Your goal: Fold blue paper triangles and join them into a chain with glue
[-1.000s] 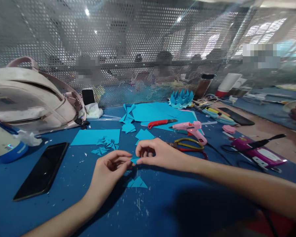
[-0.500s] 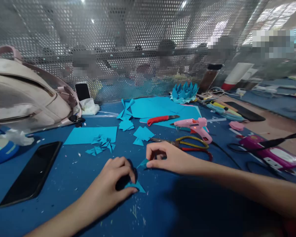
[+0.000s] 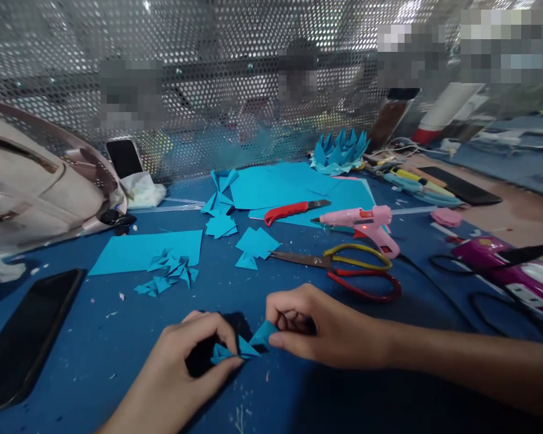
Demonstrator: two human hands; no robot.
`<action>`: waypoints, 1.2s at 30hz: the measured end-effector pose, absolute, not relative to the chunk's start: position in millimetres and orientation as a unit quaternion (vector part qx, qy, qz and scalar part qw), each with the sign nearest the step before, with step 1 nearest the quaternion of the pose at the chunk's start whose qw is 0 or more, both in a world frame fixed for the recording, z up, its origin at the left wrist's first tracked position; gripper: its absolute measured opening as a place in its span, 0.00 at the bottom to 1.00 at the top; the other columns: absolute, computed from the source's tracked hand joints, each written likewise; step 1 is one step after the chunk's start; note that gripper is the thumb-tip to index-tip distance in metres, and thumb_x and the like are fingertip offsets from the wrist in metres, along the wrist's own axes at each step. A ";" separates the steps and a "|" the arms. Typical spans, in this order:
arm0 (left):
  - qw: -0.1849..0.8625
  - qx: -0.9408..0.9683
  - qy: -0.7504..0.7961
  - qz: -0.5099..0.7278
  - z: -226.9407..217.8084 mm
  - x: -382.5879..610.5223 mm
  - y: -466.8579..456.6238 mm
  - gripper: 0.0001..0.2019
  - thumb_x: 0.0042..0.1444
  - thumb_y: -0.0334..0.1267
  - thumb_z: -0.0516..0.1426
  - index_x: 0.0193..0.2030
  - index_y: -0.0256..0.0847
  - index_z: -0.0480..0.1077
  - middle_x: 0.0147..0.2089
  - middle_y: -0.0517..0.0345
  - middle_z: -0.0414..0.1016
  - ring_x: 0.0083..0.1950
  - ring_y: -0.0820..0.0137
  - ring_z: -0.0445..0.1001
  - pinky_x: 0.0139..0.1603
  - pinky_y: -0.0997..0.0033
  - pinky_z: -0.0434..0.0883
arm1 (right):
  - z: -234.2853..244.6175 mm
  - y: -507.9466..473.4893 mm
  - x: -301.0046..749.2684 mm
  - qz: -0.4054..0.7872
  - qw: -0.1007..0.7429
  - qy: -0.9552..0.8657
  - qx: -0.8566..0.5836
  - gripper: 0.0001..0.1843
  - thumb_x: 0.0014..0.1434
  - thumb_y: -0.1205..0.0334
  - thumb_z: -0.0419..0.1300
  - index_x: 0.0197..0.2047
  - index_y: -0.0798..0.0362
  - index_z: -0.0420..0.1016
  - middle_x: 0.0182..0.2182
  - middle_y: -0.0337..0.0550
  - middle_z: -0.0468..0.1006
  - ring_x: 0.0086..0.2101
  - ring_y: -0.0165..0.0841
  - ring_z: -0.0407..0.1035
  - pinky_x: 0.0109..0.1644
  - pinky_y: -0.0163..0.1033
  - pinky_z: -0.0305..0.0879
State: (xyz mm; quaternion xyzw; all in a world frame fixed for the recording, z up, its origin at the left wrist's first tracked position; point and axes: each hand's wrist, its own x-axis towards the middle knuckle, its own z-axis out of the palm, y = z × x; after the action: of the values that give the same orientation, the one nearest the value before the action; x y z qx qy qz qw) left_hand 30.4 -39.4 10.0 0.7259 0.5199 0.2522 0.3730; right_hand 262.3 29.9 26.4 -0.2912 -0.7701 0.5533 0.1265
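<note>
Low over the blue tabletop, my left hand [image 3: 192,355] pinches a string of folded blue paper pieces [image 3: 248,348] between thumb and fingertips. Just to its right, my right hand [image 3: 305,328] grips one small folded paper triangle [image 3: 264,335] by its edge. The triangle's left point meets or nearly meets the left hand's pieces; whether they touch I cannot tell. Beyond my hands lie a pile of folded blue pieces [image 3: 174,268] and some cut blue paper squares [image 3: 259,242]. Scissors [image 3: 308,259] with yellow and red handles rest behind my right hand.
A pink glue gun [image 3: 366,222], its cord trailing right, lies near a red-handled knife [image 3: 289,211] on blue sheets [image 3: 271,185]. A spiky blue paper form [image 3: 339,154] stands behind. Left are a phone [image 3: 31,337] and bag [image 3: 36,175]; a purple power strip [image 3: 511,268] sits right.
My right hand has brought its folded triangle down against or close to the left hand's pieces. The whole view has shifted slightly, and more of the left hand's paper string shows.
</note>
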 end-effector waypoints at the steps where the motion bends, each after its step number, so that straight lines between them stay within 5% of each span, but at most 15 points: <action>1: 0.376 0.720 0.527 0.250 10.7 30.3 -39.3 0.02 0.58 0.34 0.59 0.34 0.45 0.72 0.33 0.64 0.76 0.37 0.70 0.74 0.39 0.74 0.65 | 27.2 29.2 261.5 0.549 0.125 -0.772 -0.295 0.09 0.59 0.66 0.59 0.30 0.53 0.62 0.19 0.28 0.58 0.21 0.22 0.52 0.24 0.27 0.50; 16: 0.452 0.613 0.582 0.284 16.8 37.4 -38.8 0.02 0.53 0.36 0.59 0.30 0.42 0.70 0.30 0.63 0.72 0.33 0.71 0.70 0.34 0.74 0.62 | 28.4 22.6 255.2 0.576 0.102 -0.749 -0.311 0.11 0.57 0.66 0.59 0.27 0.53 0.59 0.19 0.28 0.58 0.21 0.22 0.51 0.23 0.27 0.49; 23: 0.572 0.520 0.528 0.352 16.3 43.7 -36.6 0.07 0.52 0.34 0.61 0.28 0.41 0.66 0.23 0.63 0.76 0.27 0.72 0.76 0.31 0.76 0.67 | 25.6 20.6 254.4 0.603 0.119 -0.730 -0.299 0.12 0.58 0.65 0.59 0.28 0.53 0.59 0.18 0.26 0.55 0.21 0.21 0.49 0.23 0.28 0.47; 36: 0.560 0.504 0.541 0.373 17.7 47.4 -38.2 0.08 0.51 0.32 0.62 0.26 0.41 0.67 0.23 0.60 0.80 0.28 0.71 0.78 0.30 0.78 0.68 | 24.3 18.5 252.4 0.629 0.111 -0.710 -0.298 0.12 0.58 0.64 0.59 0.28 0.53 0.58 0.18 0.25 0.52 0.19 0.20 0.46 0.23 0.28 0.44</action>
State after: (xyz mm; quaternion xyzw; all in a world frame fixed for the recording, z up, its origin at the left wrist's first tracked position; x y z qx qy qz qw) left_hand 47.4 -38.2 17.7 0.5036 0.5413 0.3734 0.5603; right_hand 252.4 18.5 24.3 -0.2980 -0.7095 0.6288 0.1110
